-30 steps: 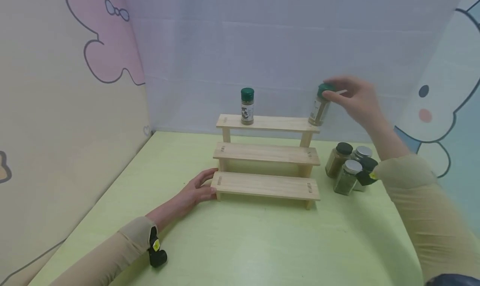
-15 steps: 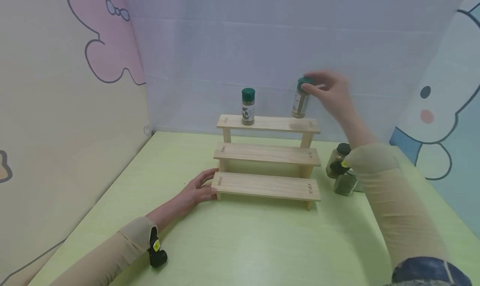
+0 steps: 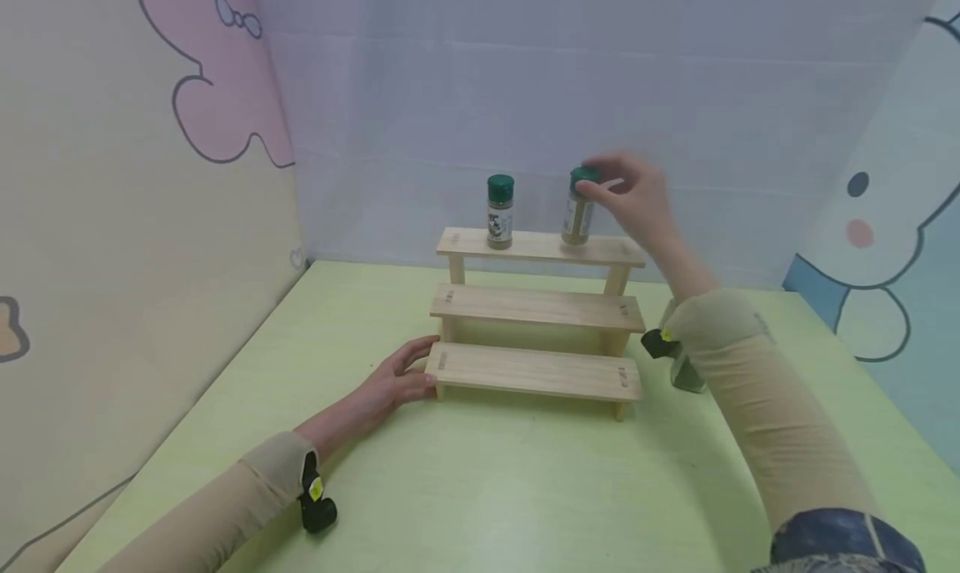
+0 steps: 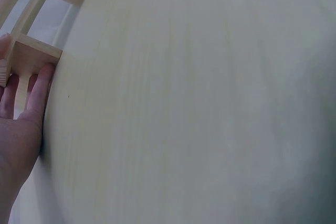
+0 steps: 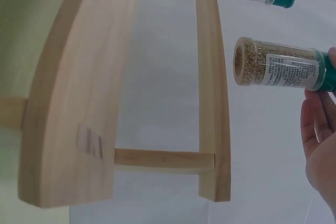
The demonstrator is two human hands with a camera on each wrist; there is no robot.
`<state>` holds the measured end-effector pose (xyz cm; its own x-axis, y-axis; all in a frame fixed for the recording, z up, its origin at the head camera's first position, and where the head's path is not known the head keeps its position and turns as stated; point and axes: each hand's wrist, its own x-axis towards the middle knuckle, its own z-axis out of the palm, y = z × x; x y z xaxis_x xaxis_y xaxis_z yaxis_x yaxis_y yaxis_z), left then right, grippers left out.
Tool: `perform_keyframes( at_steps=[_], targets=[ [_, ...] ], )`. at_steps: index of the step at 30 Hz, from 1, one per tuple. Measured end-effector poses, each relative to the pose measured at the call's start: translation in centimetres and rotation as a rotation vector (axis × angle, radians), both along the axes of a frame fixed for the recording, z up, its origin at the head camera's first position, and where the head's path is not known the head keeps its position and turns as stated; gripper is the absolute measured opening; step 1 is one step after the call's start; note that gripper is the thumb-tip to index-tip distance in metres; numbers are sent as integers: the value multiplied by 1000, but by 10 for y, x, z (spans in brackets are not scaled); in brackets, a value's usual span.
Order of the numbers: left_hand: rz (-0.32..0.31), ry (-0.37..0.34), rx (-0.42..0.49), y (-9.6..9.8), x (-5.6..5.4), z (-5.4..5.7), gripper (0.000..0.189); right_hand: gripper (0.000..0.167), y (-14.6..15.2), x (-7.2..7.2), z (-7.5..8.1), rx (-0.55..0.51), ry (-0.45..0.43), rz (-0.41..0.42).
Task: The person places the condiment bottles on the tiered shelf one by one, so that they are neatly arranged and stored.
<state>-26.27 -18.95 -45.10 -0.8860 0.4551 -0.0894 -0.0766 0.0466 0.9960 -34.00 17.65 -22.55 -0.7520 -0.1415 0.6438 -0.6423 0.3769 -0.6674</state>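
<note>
A three-step wooden shelf rack (image 3: 536, 306) stands on the table. At its left end, my left hand (image 3: 393, 381) holds the lowest step, thumb toward the front and fingers toward the back; in the left wrist view the fingers (image 4: 41, 90) lie against the end board. My right hand (image 3: 633, 193) pinches the green cap of a spice jar (image 3: 577, 214) between thumb and fingers. That jar is upright, its base close over the top step, and small tan grains show inside it in the right wrist view. Another green-capped spice jar (image 3: 499, 214) stands to its left on that step.
Right of the rack, a glass jar (image 3: 686, 374) shows partly behind the right sleeve (image 3: 750, 389), which hides the jars around it. A pale cloth (image 3: 375, 123) hangs behind the table (image 3: 465, 490). Cartoon-printed walls stand left and right.
My right hand has carried the spice jar leftward along the top step, lifting it and then lowering it, and the jar has become more upright. The left hand has stayed put.
</note>
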Motion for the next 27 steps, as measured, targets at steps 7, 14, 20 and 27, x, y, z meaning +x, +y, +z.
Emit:
perform_keyframes(
  at_steps=[7,14,20,27],
  targets=[
    [7,0,-5,1,1,2,69,34,0,0,-7,34,-32,-18],
    [4,-6,4,1,0,1,69,34,-1,3,-12,72,-27,-30],
    [-4,-2,5,1,1,3,68,35,0,2,-14,69,-19,-33],
    [0,-2,9,0,3,4,69,36,0,4,-16,80,-21,-44]
  ],
)
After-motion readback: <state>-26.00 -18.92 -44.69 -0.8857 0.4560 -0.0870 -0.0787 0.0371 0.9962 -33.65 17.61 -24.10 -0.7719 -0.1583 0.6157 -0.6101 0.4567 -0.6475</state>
